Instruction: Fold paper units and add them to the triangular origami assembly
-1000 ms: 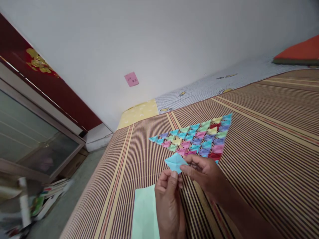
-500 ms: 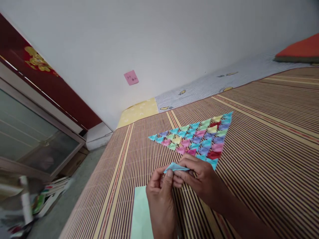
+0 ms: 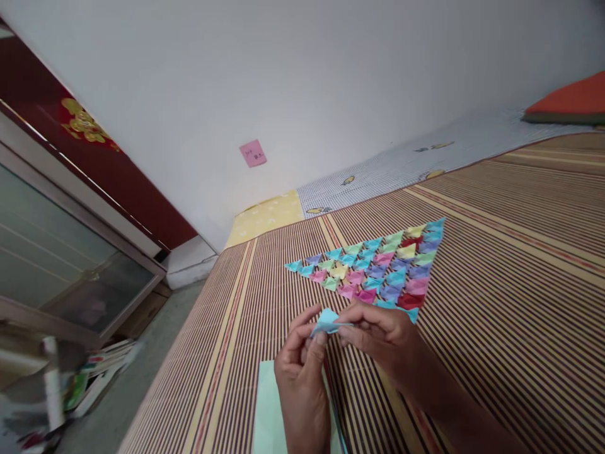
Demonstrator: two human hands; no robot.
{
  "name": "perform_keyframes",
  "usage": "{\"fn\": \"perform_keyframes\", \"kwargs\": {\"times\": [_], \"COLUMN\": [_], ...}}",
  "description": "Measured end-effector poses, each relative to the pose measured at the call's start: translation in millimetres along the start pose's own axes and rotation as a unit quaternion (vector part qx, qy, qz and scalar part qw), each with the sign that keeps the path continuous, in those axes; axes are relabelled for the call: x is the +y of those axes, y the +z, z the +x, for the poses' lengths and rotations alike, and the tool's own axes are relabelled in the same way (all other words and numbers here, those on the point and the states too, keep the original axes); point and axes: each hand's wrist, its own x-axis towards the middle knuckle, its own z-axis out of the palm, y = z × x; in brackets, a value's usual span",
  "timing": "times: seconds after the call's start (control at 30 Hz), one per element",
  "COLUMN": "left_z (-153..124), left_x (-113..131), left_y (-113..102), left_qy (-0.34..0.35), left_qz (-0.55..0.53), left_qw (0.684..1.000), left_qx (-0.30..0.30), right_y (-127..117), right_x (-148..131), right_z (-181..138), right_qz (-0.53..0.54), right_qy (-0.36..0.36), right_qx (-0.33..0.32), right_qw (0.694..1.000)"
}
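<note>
**Head view.** At far left a glass-fronted cabinet (image 3: 70, 265) is standing beside the floor gap, and a pink note (image 3: 253, 153) is sticking to the wall. On the striped mat (image 3: 496, 284) a pale green sheet (image 3: 267, 410) is lying flat, partly hidden under the left hand (image 3: 302, 384). That hand is standing up from the lower edge with its back toward the camera. Its grip is pinching thumb against forefinger on the left end of the blue folded paper (image 3: 326, 319).

The paper is sitting just above the mat, between the two hands, with its long axis running left to right and its face nearly edge-on to the camera. The right hand (image 3: 385, 337) is extending from the lower right, its forearm slanting across the mat. Its grip is pinching the paper's right end, the other fingers curling under. Both hands are touching the paper, so neither is nearer.

Just beyond the right hand a triangle of folded coloured pieces (image 3: 378, 268) is lying flat. An orange cushion (image 3: 567, 101) is resting at far right.
</note>
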Motion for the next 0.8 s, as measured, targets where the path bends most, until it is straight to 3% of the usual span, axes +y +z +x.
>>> {"fn": "perform_keyframes", "kwargs": {"times": [0.27, 0.57, 0.8], "left_z": [2.0, 1.4, 1.9], "left_x": [0.7, 0.2, -0.8], "left_y": [-3.4, -4.9, -3.8], "left_qy": [-0.002, 0.045, 0.038], "left_qz": [-0.012, 0.035, 0.077], "left_qw": [1.0, 0.997, 0.996], "left_qx": [-0.006, 0.045, 0.031], "right_y": [-1.5, -3.1, -8.2], "right_x": [0.3, 4.2, 1.6], "right_z": [1.8, 4.0, 6.3], "right_qz": [-0.035, 0.083, 0.16], "right_qy": [-0.071, 0.023, 0.089], "right_qx": [0.021, 0.063, 0.014], "right_qw": [0.997, 0.994, 0.983]}}
